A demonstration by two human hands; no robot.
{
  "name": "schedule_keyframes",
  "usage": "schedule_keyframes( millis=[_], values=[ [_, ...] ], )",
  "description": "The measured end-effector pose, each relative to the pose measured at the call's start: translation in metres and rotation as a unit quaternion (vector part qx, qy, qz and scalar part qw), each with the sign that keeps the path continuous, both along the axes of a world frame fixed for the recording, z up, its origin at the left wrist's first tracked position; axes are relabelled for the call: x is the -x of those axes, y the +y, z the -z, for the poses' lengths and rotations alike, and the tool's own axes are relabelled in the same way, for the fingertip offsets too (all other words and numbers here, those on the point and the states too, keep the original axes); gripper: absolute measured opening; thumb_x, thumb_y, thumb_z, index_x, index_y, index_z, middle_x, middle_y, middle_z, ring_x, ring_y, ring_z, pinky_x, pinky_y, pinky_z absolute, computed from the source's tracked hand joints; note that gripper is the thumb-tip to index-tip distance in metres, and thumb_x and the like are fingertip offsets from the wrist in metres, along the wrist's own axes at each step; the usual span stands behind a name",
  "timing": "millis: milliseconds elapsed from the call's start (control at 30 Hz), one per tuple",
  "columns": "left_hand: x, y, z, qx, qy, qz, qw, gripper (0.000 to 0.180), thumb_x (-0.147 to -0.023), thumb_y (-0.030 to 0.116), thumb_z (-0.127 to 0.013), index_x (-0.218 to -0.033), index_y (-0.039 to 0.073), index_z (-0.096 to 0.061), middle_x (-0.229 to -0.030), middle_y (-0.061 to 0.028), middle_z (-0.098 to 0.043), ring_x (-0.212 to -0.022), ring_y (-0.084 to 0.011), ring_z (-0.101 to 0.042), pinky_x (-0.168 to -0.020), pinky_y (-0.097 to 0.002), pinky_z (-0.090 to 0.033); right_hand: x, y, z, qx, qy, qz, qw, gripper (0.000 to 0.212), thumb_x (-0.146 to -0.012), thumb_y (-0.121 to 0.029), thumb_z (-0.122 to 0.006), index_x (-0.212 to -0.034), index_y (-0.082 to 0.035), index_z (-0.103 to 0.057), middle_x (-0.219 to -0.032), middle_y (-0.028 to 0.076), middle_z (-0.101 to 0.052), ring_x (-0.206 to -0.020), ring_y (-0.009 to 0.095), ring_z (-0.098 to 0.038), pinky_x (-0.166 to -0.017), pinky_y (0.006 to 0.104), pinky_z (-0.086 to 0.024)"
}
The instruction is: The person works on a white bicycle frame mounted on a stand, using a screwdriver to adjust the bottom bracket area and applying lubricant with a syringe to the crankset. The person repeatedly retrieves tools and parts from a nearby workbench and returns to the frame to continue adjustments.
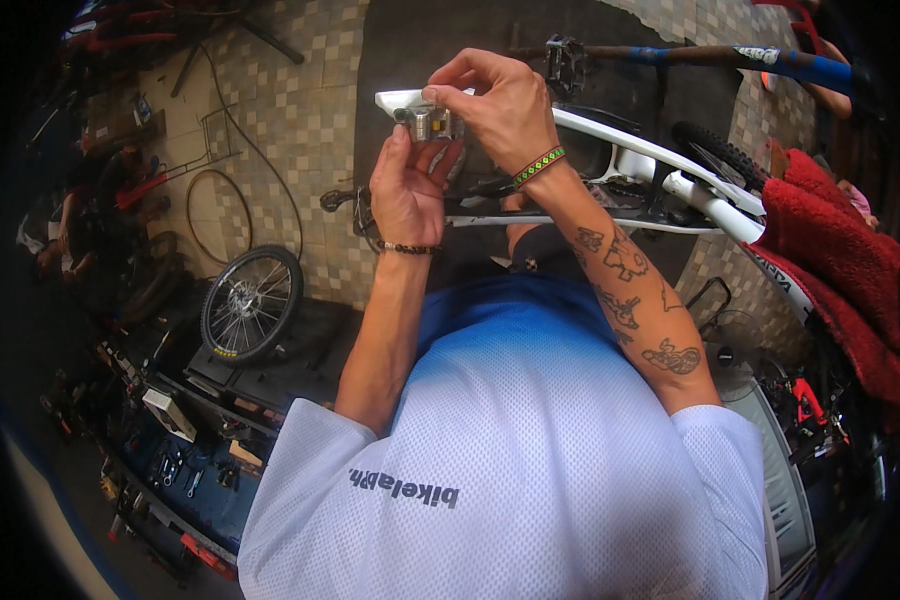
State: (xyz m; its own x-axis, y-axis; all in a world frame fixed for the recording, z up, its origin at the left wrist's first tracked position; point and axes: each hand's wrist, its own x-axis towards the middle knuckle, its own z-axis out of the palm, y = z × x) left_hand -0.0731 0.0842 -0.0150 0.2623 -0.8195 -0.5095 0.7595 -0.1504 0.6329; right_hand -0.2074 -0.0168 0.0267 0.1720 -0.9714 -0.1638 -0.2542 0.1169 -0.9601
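Both my hands meet above a dark mat around a small silver, rounded metal part (430, 125) with a yellow spot on it. My left hand (410, 195) supports it from below, fingers curled upward and thumb against its side. Just above it is a flat white piece (398, 100); I cannot tell whether the two are joined. My right hand (505, 110) comes from the right and is closed, thumb and fingers pinching the white piece at its right end. The right fingers partly cover both pieces.
A white bicycle frame (695, 195) extends to my right, with a red towel (820, 270) over it. A blue-ended bar (800, 65) crosses the upper right near a pedal (565, 65). At left a bicycle wheel (250, 305) lies beside a tool tray (195, 480).
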Motion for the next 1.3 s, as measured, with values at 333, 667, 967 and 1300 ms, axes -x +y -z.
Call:
schedule_keyframes(
  millis=[333,667,967,1300],
  values=[
    [0.001,-0.002,-0.003,-0.001,0.004,0.003,1.0,0.029,-0.11,0.029,-0.062,-0.126,0.005,-0.064,-0.122,-0.0108,-0.074,-0.113,-0.0245,-0.073,-0.102,-0.0479,-0.06,0.005,-0.006,0.002,0.033,0.039,-0.058,0.997,0.022,-0.084,-0.029,-0.082,-0.093,-0.009,-0.083,-0.081,0.01,-0.078,-0.075,0.024,-0.076,-0.073,0.0361,-0.059],
    [0.002,-0.001,-0.001,-0.001,0.007,0.002,1.0,0.028,-0.111,0.029,-0.06,-0.127,0.005,-0.064,-0.122,-0.0097,-0.073,-0.112,-0.0236,-0.073,-0.101,-0.0475,-0.061,0.008,-0.009,-0.007,0.071,0.122,-0.111,0.984,0.027,-0.09,-0.03,-0.081,-0.1,-0.005,-0.083,-0.088,0.011,-0.078,-0.08,0.026,-0.074,-0.075,0.0384,-0.058],
    [0.003,0.0,-0.001,-0.004,0.005,0.003,1.0,0.027,-0.112,0.026,-0.059,-0.128,0.005,-0.064,-0.122,-0.0108,-0.073,-0.111,-0.0241,-0.074,-0.101,-0.0483,-0.062,0.03,-0.009,0.002,0.159,0.082,-0.195,0.964,0.027,-0.104,-0.029,-0.07,-0.111,-0.005,-0.081,-0.109,0.01,-0.072,-0.095,0.027,-0.073,-0.084,0.0377,-0.059],
    [-0.025,0.012,-0.023,-0.067,-0.14,0.096,0.983,0.031,-0.111,0.025,-0.063,-0.128,0.0,-0.068,-0.12,-0.0126,-0.075,-0.107,-0.0235,-0.074,-0.097,-0.0417,-0.061,0.021,0.018,-0.02,0.233,0.184,-0.185,0.937,0.027,-0.102,-0.029,-0.066,-0.104,-0.006,-0.081,-0.113,0.012,-0.071,-0.106,0.032,-0.068,-0.093,0.0457,-0.056]
  ],
)
